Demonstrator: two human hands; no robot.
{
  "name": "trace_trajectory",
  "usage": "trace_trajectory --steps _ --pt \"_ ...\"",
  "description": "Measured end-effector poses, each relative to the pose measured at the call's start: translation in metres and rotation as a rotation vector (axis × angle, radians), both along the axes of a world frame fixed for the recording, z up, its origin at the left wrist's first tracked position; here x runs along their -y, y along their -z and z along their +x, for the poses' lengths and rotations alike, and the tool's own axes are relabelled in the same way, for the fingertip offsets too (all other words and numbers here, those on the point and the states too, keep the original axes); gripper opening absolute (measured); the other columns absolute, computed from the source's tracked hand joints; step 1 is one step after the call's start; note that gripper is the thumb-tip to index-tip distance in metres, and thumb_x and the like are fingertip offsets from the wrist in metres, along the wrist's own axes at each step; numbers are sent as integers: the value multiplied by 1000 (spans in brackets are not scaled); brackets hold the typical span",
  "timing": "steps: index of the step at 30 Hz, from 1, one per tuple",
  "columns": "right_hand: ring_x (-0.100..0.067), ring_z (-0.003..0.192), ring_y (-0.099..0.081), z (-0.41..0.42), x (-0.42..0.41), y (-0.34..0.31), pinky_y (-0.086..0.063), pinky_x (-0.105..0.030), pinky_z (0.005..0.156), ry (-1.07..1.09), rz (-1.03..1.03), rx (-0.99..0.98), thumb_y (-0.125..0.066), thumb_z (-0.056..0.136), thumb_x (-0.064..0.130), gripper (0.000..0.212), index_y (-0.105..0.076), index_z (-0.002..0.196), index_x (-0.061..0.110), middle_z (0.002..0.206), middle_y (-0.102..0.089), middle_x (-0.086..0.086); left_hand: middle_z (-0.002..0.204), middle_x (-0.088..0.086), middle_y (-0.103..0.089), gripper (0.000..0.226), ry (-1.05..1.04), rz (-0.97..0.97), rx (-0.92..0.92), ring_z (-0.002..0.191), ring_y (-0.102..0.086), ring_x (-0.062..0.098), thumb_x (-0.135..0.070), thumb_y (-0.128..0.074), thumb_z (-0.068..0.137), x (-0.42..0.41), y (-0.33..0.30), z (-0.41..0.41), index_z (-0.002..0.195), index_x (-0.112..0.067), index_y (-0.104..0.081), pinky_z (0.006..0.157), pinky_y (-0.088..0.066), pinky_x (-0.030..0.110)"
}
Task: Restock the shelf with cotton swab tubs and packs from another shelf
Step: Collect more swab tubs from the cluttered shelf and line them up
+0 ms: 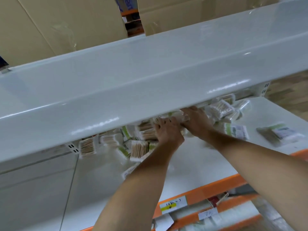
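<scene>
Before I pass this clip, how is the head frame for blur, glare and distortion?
Head view: motion blur softens the swab packs and both hands, left hand and right hand; bright glare streaks sit on the upper shelf front edge; wide-angle bowing curves that shelf; price tags are unreadable.

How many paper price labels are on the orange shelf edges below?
2: one with a yellow stripe on the upper orange edge, one handwritten label on the edge below. Others may be out of view.

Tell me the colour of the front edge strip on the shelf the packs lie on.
Orange front edge strip, seen in the head view, with a white price label on it.
</scene>
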State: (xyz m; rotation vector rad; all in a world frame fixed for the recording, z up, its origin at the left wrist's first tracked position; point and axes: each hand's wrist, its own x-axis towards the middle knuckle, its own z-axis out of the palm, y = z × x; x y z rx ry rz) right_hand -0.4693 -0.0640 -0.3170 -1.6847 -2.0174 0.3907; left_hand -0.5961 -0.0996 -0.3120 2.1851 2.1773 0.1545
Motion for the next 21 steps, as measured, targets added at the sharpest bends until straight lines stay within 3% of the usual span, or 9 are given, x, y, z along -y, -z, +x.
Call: trace_trajectory --steps 5,9,11,14,16,18,21 --pt "-32 121 -48 -6 6 8 -47 -42 96 83 75 59 -73 85 31 46 -63 130 29 130 -55 -5 129 9 -54 32 -21 101 56 131 -38 32 -23 -54 87 -2 7 2 118 -20 -58 109 -27 49" --pt "-31 127 -47 -1 9 15 -41 -38 101 138 102 -61 -67 90 31 42 -63 131 21 133 -58 -9 128 8 -57 29 2 105 49 129 -38 31 -24 -51 90 -2 9 0 116 -21 -63 106 -26 46" --pt "-28 120 -53 1 11 11 -43 -35 95 143 112 -240 -63 92 33 39 -64 128 17 127 -62 -9 127 7 -58 30 32 93 92 129 -38 29 -24 -55 87 -1 10 -4 116 -24 -64 103 -25 44" --pt "-17 82 -62 7 17 -5 -46 -21 66 243 94 -640 -55 91 41 22 -65 105 26 94 -67 5 120 4 -61 23 62 130 193 122 -39 28 -36 -60 88 0 8 -12 108 -27 -63 96 -26 42" --pt "-12 69 -59 15 17 -18 -42 -15 54 338 76 -746 -53 94 45 22 -63 91 25 80 -65 6 114 1 -62 24 52 115 314 118 -39 28 -46 -57 90 0 6 -15 101 -26 -61 95 -25 41" --pt "-13 66 -58 25 18 -28 -45 -24 60 360 23 -919 -56 96 43 27 -65 81 22 71 -63 8 112 3 -65 28 32 89 428 119 -42 29 -50 -53 90 -1 1 -17 103 -26 -59 99 -26 43" --pt "-23 80 -70 36 28 -36 -57 -37 72 268 -164 -1245 -58 97 39 21 -67 88 22 88 -70 -5 119 6 -67 36 -8 86 611 123 -47 30 -50 -45 94 0 -5 -18 122 -28 -53 104 -30 44"
